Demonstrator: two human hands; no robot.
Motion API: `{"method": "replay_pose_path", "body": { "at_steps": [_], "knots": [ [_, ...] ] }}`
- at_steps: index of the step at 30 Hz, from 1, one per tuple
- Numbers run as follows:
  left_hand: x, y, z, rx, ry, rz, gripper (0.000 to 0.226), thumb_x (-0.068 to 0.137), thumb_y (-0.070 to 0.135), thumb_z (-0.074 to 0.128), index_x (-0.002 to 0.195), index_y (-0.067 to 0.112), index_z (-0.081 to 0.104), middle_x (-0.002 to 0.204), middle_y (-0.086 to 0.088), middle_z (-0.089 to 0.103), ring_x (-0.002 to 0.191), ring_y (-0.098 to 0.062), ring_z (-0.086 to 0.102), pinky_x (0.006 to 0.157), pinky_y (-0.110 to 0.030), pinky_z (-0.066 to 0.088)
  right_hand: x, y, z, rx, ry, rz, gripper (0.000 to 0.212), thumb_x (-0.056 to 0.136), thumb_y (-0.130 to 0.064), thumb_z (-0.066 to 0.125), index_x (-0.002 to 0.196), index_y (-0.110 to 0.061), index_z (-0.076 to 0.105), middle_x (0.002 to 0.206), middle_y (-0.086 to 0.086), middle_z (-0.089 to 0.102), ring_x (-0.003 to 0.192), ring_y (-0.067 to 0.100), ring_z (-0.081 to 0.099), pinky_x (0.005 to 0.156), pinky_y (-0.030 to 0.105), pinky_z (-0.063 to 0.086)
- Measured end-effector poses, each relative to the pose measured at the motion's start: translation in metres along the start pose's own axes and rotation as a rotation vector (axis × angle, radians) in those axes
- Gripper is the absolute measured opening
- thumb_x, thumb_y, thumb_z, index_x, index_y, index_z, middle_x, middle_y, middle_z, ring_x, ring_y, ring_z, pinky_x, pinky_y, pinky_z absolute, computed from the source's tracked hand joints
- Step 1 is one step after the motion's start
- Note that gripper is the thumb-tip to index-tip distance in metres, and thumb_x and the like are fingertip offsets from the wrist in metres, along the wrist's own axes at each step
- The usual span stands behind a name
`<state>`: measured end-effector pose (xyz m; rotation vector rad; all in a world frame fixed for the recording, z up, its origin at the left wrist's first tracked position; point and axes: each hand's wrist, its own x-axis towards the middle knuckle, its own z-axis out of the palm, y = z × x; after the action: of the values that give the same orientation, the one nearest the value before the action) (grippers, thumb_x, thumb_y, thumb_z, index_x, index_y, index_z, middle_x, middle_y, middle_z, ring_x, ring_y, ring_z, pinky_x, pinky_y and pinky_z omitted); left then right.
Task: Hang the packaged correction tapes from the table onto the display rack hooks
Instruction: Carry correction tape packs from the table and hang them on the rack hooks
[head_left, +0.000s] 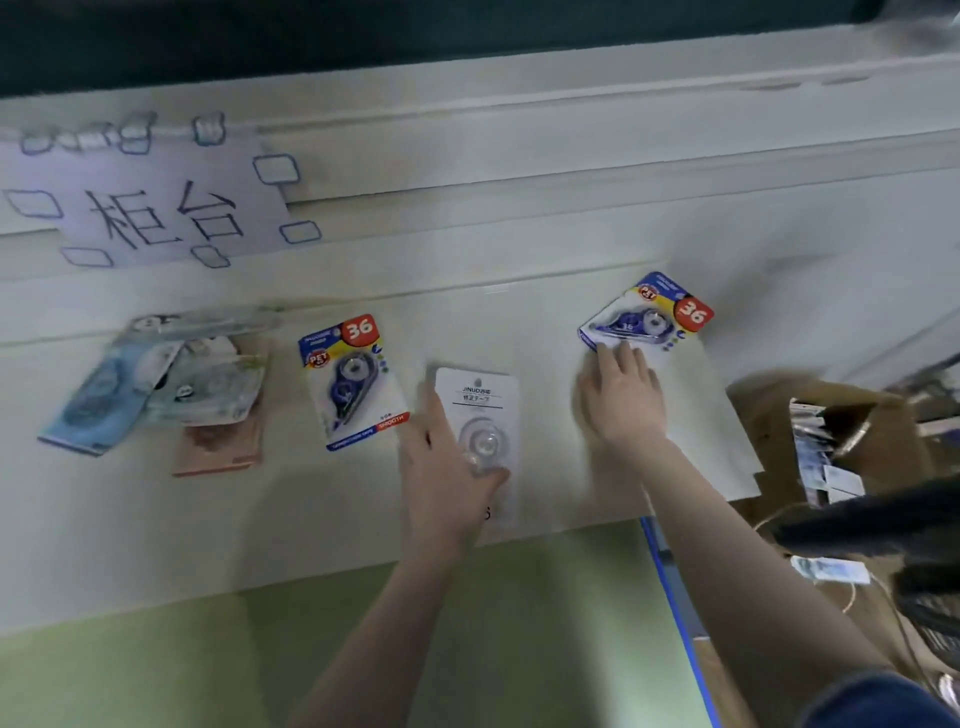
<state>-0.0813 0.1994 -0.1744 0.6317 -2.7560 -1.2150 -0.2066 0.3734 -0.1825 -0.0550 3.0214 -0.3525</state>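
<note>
White table (156, 519) carries several packaged correction tapes. 1 white-carded pack (480, 410) lies near the table's front edge, at centre. The left hand (441, 478) grips this pack: fingers along its left edge, thumb curled over the clear blister on its face. 1 blue-and-yellow pack marked "36" (356, 382) lies just left of that hand, flat, slightly tilted, not held. A second pack marked "36" (647, 312) lies further right and further back, turned on a slant. The right hand (621, 397) lies on the table with fingers extended and slightly spread; the fingertips (605, 353) touch the near edge of this second pack. Whether any finger is under the card cannot be told.

At the left, a loose heap of pale blue packs (156, 379) overlaps a pinkish pack (221, 447); details are blurred.

A paper sign with handwritten characters (166, 208) is taped to the white panel behind the table. Open cardboard boxes (789, 415) stand beside the table's right end.
</note>
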Motion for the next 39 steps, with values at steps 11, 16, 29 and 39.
{"method": "replay_pose_path", "body": {
  "at_steps": [11, 16, 29, 39],
  "knots": [
    [0.059, -0.025, -0.039, 0.144, 0.310, -0.196, 0.112, 0.069, 0.042, 0.083, 0.151, 0.005, 0.016, 0.137, -0.024, 0.042, 0.125, -0.041, 0.039, 0.103, -0.049, 0.035, -0.007, -0.018, 0.025, 0.151, 0.126, -0.086, 0.042, 0.092, -0.024, 0.043, 0.122, 0.001, 0.057, 0.127, 0.027, 0.054, 0.120, 0.047, 0.048, 0.099, 0.051, 0.040],
    [0.077, -0.044, -0.048, 0.244, 0.338, -0.282, 0.108, 0.068, 0.047, 0.082, 0.147, 0.001, 0.025, 0.130, -0.027, 0.046, 0.119, -0.042, 0.041, 0.101, -0.047, 0.029, -0.020, -0.023, 0.027, 0.243, 0.137, -0.123, 0.036, 0.095, -0.021, 0.045, 0.123, -0.002, 0.060, 0.132, 0.024, 0.053, 0.126, 0.044, 0.044, 0.105, 0.046, 0.035],
    [0.102, -0.045, -0.058, 0.144, 0.190, -0.383, 0.107, 0.053, 0.045, 0.087, 0.139, 0.022, 0.028, 0.133, -0.029, 0.038, 0.126, -0.040, 0.034, 0.104, -0.045, 0.025, -0.034, -0.024, 0.008, 0.723, 0.095, 0.039, 0.031, 0.092, -0.025, 0.058, 0.070, -0.003, 0.065, 0.077, 0.006, 0.065, 0.080, 0.021, 0.055, 0.062, 0.012, 0.033],
    [0.103, -0.037, -0.058, 0.144, 0.267, -0.398, 0.099, 0.057, 0.065, 0.076, 0.130, 0.008, 0.040, 0.130, -0.021, 0.046, 0.121, -0.037, 0.041, 0.097, -0.043, 0.032, 0.029, -0.059, -0.004, 0.559, 0.158, 0.383, 0.047, 0.086, -0.042, 0.061, 0.115, -0.006, 0.053, 0.119, 0.017, 0.051, 0.113, 0.034, 0.045, 0.092, 0.038, 0.036]
  ]
}}
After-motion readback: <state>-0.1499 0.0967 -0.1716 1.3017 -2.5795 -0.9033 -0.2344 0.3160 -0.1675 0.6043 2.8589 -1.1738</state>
